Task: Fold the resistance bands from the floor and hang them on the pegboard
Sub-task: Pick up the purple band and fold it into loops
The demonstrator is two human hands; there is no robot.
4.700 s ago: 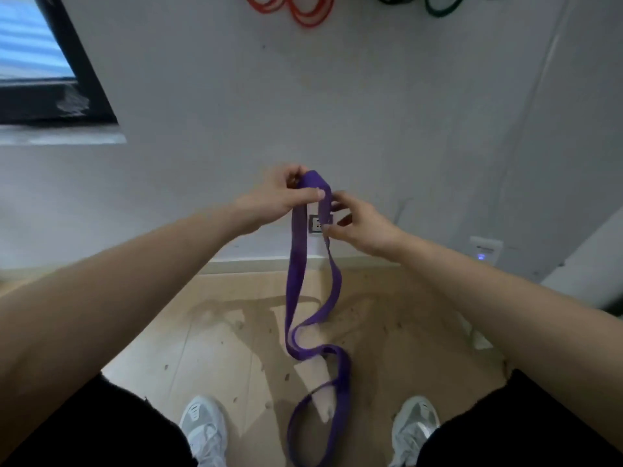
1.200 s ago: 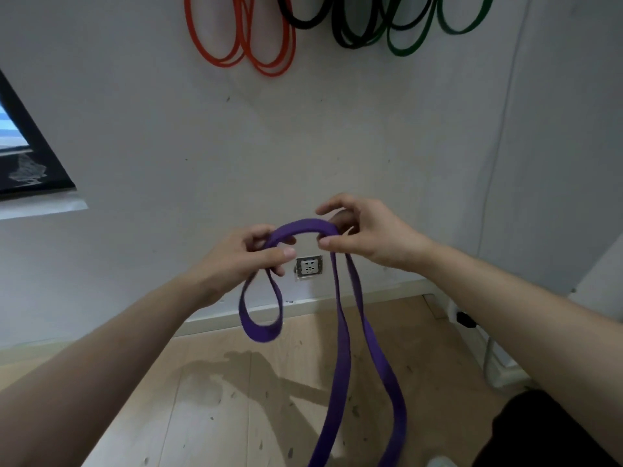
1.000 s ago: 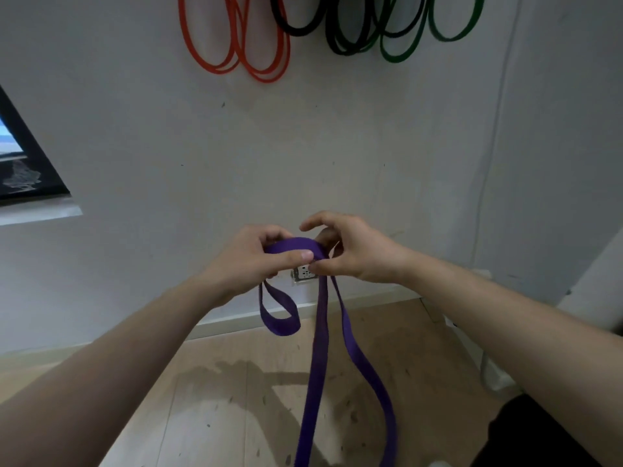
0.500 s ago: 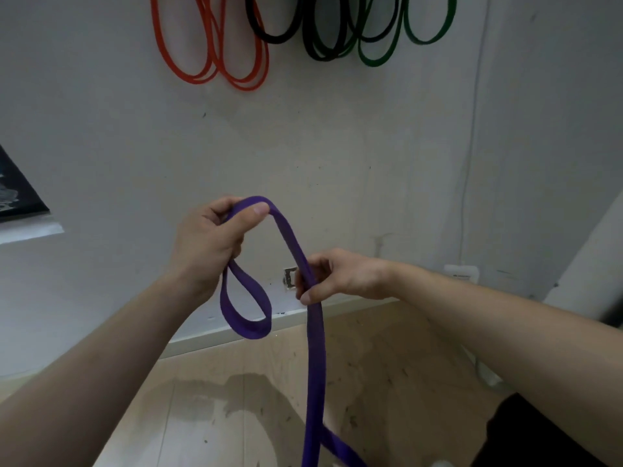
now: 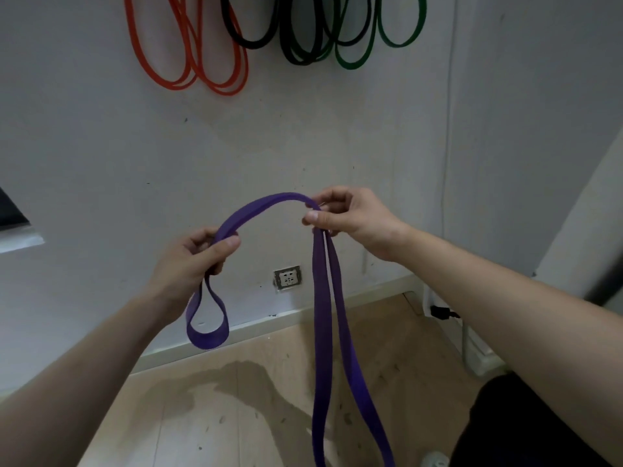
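Above the wooden floor (image 5: pixel 236 416), the purple resistance band (image 5: pixel 269 201) arcs between the left hand (image 5: pixel 195 261), whose grip pinches a short loop, and the right hand (image 5: pixel 354 220), whose grip pinches the doubled long strands; limp and stretchy, it seems best held at the folds.

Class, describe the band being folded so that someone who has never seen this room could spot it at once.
Find the grey wall, with orange bands, black bands and green bands hanging high. Below them, the left hand and right hand hold the purple band arched between them. It alone is purple and not yet hung.
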